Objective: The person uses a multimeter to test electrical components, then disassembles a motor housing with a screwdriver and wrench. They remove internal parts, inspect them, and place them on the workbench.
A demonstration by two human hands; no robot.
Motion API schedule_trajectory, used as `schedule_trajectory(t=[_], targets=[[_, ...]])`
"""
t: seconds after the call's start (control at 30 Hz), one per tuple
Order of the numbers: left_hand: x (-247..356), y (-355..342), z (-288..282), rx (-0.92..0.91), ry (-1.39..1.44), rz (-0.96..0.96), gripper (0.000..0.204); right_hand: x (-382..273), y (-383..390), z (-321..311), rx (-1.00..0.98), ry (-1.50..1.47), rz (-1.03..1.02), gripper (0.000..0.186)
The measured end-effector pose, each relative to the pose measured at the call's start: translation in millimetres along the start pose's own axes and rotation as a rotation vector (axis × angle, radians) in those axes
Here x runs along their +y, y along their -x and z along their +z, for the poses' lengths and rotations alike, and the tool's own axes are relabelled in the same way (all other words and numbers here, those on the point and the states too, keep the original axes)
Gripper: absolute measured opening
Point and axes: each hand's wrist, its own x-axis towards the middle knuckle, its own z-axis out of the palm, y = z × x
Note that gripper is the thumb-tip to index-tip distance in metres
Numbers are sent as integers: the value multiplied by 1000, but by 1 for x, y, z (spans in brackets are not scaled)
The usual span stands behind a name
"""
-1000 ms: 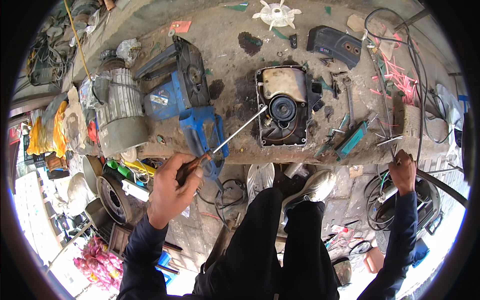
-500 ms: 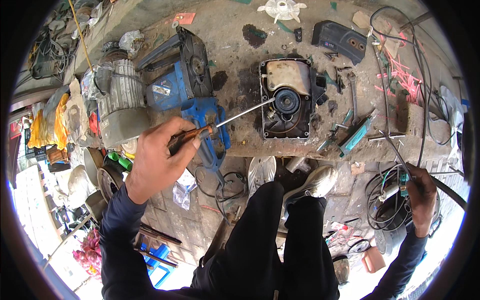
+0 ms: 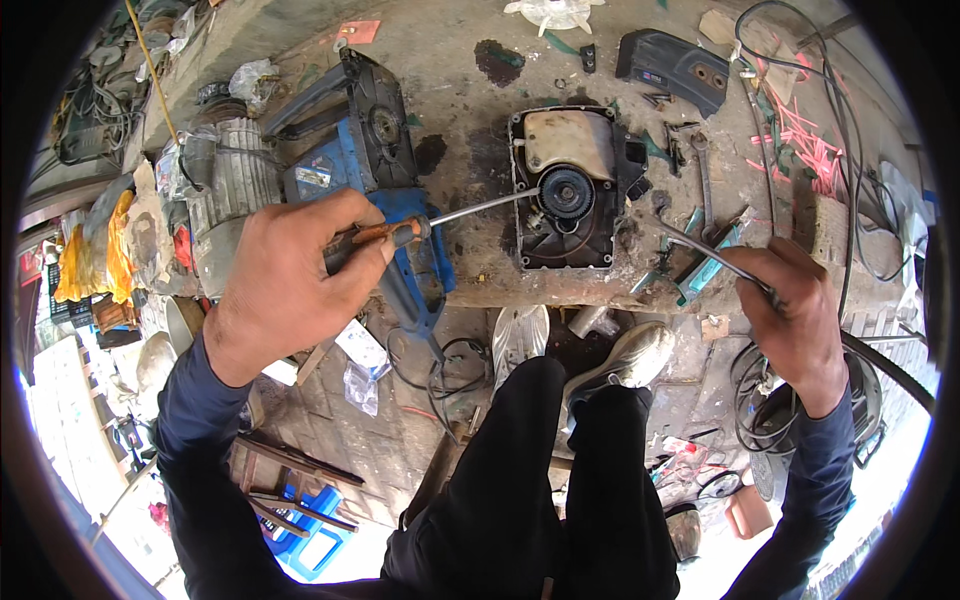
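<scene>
While working above a cluttered bench point(image 3: 460, 90), has the left hand point(image 3: 300, 285) closed snugly around the brown-orange handle of a screwdriver point(image 3: 480, 209), and the right hand point(image 3: 795, 315) closed narrowly around a slim metal rod point(image 3: 710, 252). Aims the screwdriver's tip at the left edge of a dark gear point(image 3: 567, 192), seated inside an open black housing point(image 3: 590, 235) near the middle of the bench; cannot tell whether touching or just short. Points the rod leftward over the bench, to the right of the housing and apart from it.

Looks partway along, by judgement. Done: housing laid open, gear and pale tank point(image 3: 570, 140) exposed. Not done: gear not lifted clear, loose parts not joined up; cannot tell how much more is left.

Count: one screwdriver, one rod, one open housing, one gear showing, one pale tank, one loose black cover point(image 3: 675, 72) with two round holes, one white fan point(image 3: 555, 12) cut off by the upper edge, one wrench point(image 3: 705, 180), one blue machine point(image 3: 335, 165), one grey finned motor point(image 3: 235, 165), two shoes point(image 3: 520, 335) below; pink strips point(image 3: 805, 160) too tangled to count
</scene>
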Motion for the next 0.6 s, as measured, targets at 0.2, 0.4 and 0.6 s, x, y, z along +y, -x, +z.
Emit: schedule_trajectory(t=[0.2,0.4,0.6], targets=[[11,-12,-9,-42,-36,-19,10,-13,-33,4,-39,113,-113,24],[14,-17,-10,-37,-48,-28,13,-17,-52,9,-97,151,-110,23],[17,-18,-11,-24,-94,75,9,-22,-61,15,-82,208,-154,20]])
